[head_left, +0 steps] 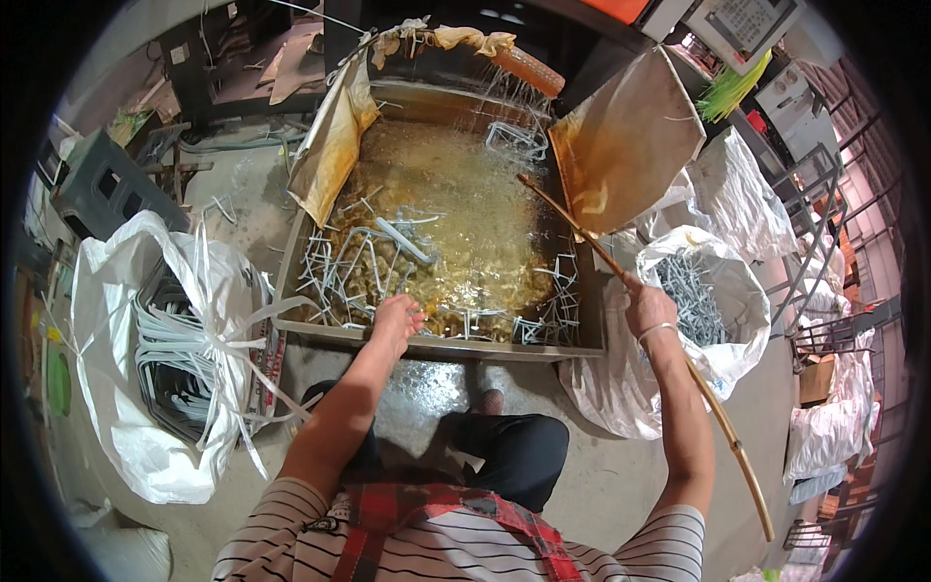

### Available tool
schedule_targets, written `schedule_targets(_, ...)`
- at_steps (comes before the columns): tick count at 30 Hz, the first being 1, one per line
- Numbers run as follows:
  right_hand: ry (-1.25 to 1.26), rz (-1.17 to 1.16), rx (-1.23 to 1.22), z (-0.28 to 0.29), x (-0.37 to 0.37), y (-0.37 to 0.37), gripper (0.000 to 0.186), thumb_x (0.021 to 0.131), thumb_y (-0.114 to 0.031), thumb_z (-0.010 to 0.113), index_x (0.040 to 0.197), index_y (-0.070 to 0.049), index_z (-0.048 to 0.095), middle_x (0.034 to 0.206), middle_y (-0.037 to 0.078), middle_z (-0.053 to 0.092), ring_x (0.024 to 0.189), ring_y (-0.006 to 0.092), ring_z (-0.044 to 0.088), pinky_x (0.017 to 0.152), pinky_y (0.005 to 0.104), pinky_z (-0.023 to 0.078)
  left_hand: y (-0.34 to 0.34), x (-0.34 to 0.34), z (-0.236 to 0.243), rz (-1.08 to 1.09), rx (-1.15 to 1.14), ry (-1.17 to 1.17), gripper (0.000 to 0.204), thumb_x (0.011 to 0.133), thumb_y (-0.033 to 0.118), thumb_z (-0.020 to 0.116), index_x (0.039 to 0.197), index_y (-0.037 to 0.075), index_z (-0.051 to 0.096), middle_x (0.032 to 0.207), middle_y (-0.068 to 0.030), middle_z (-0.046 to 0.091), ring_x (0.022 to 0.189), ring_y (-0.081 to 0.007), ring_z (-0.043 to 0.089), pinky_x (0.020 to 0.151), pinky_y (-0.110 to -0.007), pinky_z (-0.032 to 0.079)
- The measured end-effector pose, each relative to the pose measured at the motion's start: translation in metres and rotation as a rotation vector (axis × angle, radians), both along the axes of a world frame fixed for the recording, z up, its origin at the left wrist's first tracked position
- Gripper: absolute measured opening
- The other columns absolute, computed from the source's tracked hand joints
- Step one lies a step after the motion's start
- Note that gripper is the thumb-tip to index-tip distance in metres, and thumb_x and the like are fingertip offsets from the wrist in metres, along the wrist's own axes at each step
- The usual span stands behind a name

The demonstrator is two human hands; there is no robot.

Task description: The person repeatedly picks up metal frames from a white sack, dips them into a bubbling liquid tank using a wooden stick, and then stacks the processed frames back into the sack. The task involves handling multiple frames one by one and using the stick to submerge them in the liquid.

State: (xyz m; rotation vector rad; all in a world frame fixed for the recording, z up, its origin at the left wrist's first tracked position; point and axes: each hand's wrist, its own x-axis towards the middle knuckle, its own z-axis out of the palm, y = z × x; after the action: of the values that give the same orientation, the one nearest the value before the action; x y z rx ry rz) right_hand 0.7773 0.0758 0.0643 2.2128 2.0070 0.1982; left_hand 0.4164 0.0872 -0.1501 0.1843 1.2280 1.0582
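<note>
My right hand [650, 310] is closed round a long bamboo stick [719, 407]. The stick slants from the lower right up over the right side of a metal tank [456, 347] of murky yellow-brown liquid. At the tank's front rim, my left hand [397, 320] is held with its fingers loosely curled and nothing visible in them. Thin grey branching pieces [335, 262] lie heaped in the tank's left part beyond that hand. More grey pieces [560, 296] gather in the front right corner. A grey looped piece [517, 141] sits at the back right, near falling water.
A perforated orange-brown pipe [529, 70] pours water at the tank's back. Stained sheets [335, 145] flank the tank. A white sack [126, 388] of grey strips stands left; another sack [747, 281] with small grey parts stands right. A machine screen [742, 24] is at upper right.
</note>
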Motion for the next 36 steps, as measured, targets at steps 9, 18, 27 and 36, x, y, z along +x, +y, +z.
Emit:
schedule_targets(9,-0.021,0.009,0.056,-0.030,-0.003,0.135,0.028,0.081,-0.010,0.045,0.102,-0.012,0.062,0.087,0.020,0.063,0.085,0.0337,0.062,0.072,0.0419,0.050,0.000,0.003,0.018,-0.040,0.054,-0.095,0.028,0.086,0.013,0.051,0.111,0.004,0.044,0.097,-0.0098,0.053,0.075,-0.0200,0.056,0.061,-0.031,0.047)
schedule_targets(18,-0.025,-0.074,-0.044,-0.108,-0.024,0.304,0.023,0.084,-0.012,0.047,0.095,-0.008,0.067,0.098,0.014,0.064,0.093,0.0288,0.062,0.077,0.0367,0.050,0.027,0.003,0.008,-0.121,-0.029,-0.070,0.035,0.080,0.021,0.059,0.108,0.003,0.050,0.090,-0.0052,0.059,0.076,-0.0170,0.059,0.065,-0.032,0.047)
schedule_targets(27,-0.052,0.160,-0.292,-0.101,-0.013,0.362,0.022,0.082,-0.008,0.047,0.095,-0.003,0.064,0.101,0.017,0.062,0.095,0.0309,0.061,0.080,0.0374,0.050,0.048,0.032,-0.037,-0.173,-0.141,-0.046,0.025,0.083,0.020,0.058,0.102,0.006,0.052,0.086,-0.0059,0.058,0.068,-0.0152,0.058,0.057,-0.030,0.048)
schedule_targets(36,-0.135,0.237,-0.285,0.034,0.066,0.280,0.033,0.074,-0.003,0.048,0.102,-0.013,0.062,0.080,0.020,0.062,0.079,0.0349,0.061,0.068,0.0423,0.049,-0.016,0.031,-0.145,-0.187,0.100,-0.519,0.009,0.085,0.013,0.054,0.090,0.005,0.055,0.075,-0.0035,0.055,0.060,-0.0128,0.056,0.050,-0.023,0.044)
